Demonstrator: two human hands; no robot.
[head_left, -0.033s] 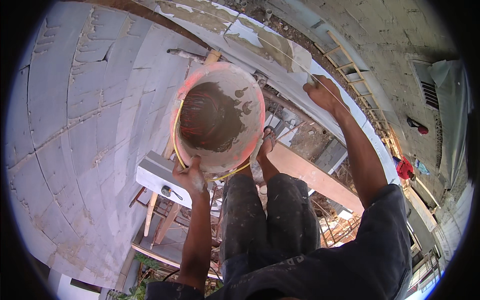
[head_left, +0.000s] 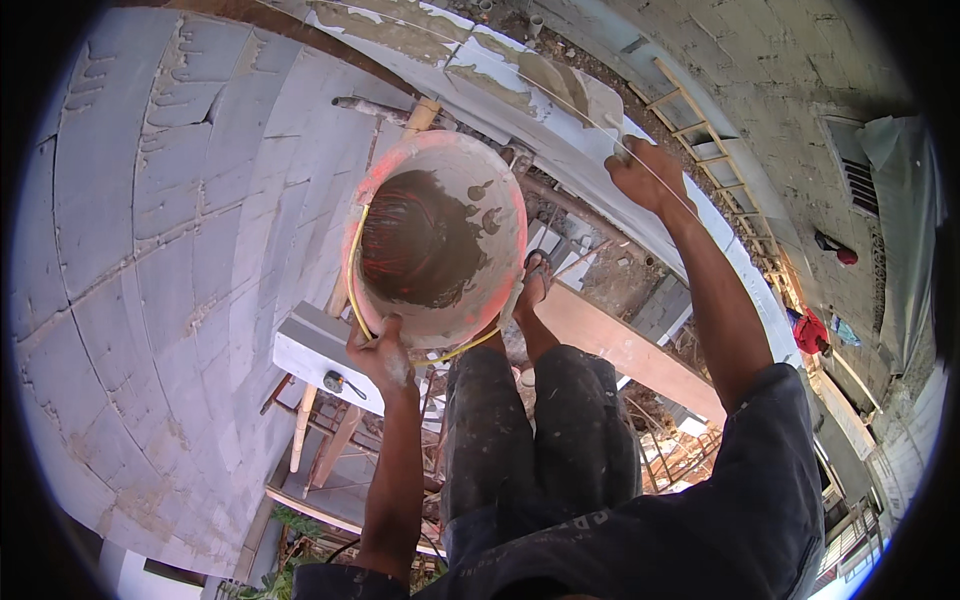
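My left hand [head_left: 382,355] is closed on the near rim of a red-orange bucket [head_left: 500,250], tilted so its inside shows. Grey, wet mortar [head_left: 425,235] lies inside it, and a yellow handle [head_left: 352,262] hangs along its left and near sides. At the right, my right hand [head_left: 648,178] is closed on a trowel [head_left: 621,150], mostly hidden by the fingers. It is over the top of a pale block wall [head_left: 540,125], beside the end of a spread mortar layer [head_left: 555,82]. A thin string [head_left: 582,112] runs along this wall top, past the hand.
A tall block wall [head_left: 150,250] rises at the left. Below me are a wooden plank [head_left: 620,345], loose blocks and rubble. A tape measure [head_left: 334,381] lies on a white block [head_left: 300,352]. Behind the low wall, a wooden ladder [head_left: 700,135] lies near another wall [head_left: 770,60].
The bucket has shifted very slightly toward me. My right hand has risen a little along the wall top; both grips are unchanged.
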